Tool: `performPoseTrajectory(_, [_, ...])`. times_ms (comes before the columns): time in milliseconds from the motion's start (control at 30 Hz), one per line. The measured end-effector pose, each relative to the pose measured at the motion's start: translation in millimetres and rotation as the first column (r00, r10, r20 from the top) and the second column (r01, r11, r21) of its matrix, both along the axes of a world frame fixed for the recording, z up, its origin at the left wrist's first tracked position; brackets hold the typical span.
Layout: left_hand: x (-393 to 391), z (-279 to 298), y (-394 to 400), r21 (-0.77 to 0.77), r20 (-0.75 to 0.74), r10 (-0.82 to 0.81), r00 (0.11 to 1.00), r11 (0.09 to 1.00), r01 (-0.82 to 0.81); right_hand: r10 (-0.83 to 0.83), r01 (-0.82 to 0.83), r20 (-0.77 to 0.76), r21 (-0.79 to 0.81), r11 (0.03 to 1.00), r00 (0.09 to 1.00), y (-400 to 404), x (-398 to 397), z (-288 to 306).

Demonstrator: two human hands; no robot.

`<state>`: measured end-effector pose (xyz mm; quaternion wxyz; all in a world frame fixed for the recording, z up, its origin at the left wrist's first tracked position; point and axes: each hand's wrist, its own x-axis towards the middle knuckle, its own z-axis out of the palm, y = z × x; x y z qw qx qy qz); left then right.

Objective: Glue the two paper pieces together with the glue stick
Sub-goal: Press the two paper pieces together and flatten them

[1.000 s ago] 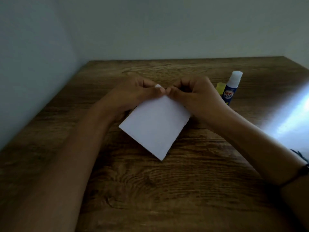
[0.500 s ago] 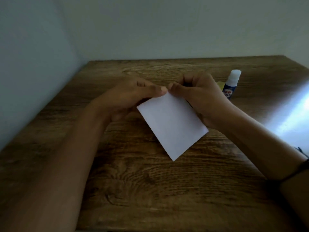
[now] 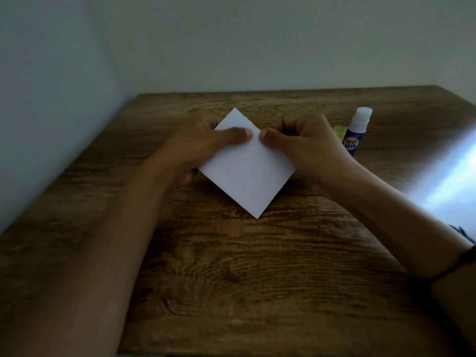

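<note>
A: Both hands on the white paper (image 3: pixel 247 171) over the middle of the desk (image 3: pixel 231 279), turned like a diamond.

B: Left hand (image 3: pixel 206 145) pinches its upper left edge, thumb on top; right hand (image 3: pixel 304 143) curled, pinching the upper right edge.

A: Glue stick (image 3: pixel 356 132) upright (uncapped) near the far right corner, yellow cap (image 3: pixel 339 132) beside it.

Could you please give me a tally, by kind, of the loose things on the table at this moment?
White paper, seen as one sheet held by both hands: 1
Glue stick, uncapped, upright: 1
Yellow cap beside it: 1
Total: 3
</note>
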<state>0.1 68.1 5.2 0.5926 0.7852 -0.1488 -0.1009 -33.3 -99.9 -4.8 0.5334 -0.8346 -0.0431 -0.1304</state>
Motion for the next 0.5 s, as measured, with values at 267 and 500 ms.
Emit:
performPoseTrajectory(267, [8,0,9,-0.221,-0.14,0.005,0.99,0.975,-0.036,-0.069,0.074,-0.032,0.213,0.974,0.997,-7,1,2])
performPoseTrajectory(500, [3,-3,9,-0.035,-0.064,-0.234,0.97,0.972,0.232,-0.052,0.053,0.094,-0.012,0.999,0.994,-4,1,-1])
